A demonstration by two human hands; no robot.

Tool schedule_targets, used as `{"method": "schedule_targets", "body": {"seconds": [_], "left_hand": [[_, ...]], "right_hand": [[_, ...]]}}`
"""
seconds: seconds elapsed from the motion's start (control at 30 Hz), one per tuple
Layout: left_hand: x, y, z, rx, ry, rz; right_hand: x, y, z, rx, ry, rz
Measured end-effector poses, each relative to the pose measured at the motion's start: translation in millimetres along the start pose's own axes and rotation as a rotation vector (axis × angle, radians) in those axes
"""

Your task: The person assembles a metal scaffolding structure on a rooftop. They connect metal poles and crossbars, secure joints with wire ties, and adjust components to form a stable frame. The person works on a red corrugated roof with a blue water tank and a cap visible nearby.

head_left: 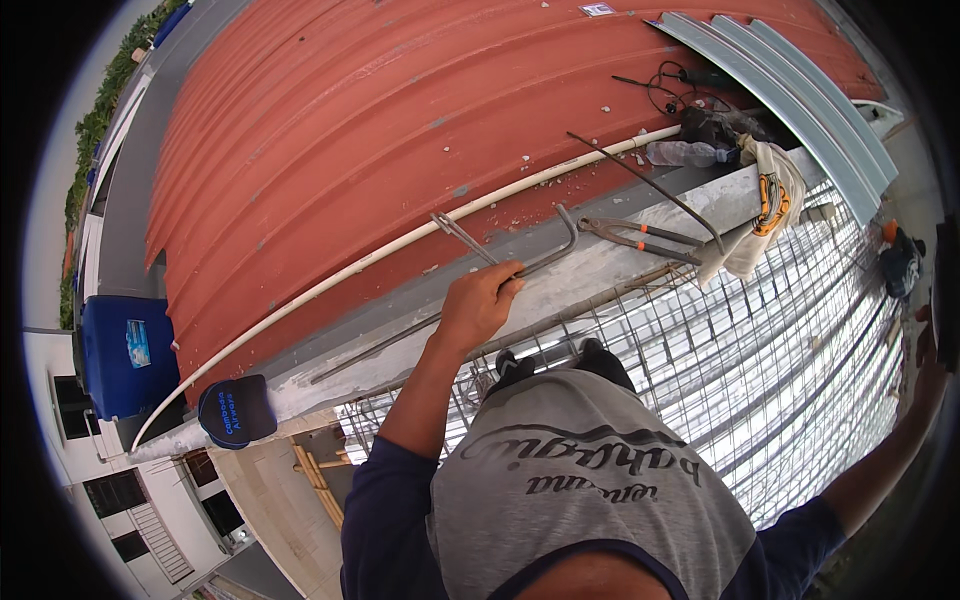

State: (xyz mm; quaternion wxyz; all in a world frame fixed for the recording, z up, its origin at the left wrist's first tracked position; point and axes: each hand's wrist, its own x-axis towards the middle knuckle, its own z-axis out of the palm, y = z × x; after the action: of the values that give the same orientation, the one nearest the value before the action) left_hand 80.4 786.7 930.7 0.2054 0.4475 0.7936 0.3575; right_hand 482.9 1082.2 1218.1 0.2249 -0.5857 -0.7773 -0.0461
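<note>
My left hand is closed around a bent steel rod over the grey concrete ledge. The rod's hooked end curves up beyond my fingers. A narrow looped piece of steel also reaches to my fingers from the far side. Just right of the hand, pincers with orange and black handles lie on the ledge. My right hand is far out at the right rim, beside a dark upright shape; its grip is too dark and cut off to make out.
Steel mesh spreads under and right of my feet, over bright corrugated sheets. Beyond the ledge lies a red corrugated roof with a white pipe. A thin rod, light cloth, bottle and cap lie around.
</note>
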Motion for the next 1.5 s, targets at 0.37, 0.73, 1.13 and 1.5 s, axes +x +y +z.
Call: {"method": "schedule_targets", "body": {"seconds": [0.37, 0.73, 1.13, 1.5], "left_hand": [[-7, -14, -3, -0.049, 0.015, 0.08], [-16, -8, -4, -0.036, -0.049, 0.091], [-13, -5, 1, -0.069, -0.058, 0.032], [-9, -17, 1, -0.134, -0.059, 0.003]], "right_hand": [[-112, 43, 21, -0.062, -0.315, -0.158], [-232, -120, 230, 0.923, -1.155, 0.332], [-234, -221, 280, 1.82, -1.265, 0.711], [-240, -242, 302, 1.941, -1.539, 0.609]]}}
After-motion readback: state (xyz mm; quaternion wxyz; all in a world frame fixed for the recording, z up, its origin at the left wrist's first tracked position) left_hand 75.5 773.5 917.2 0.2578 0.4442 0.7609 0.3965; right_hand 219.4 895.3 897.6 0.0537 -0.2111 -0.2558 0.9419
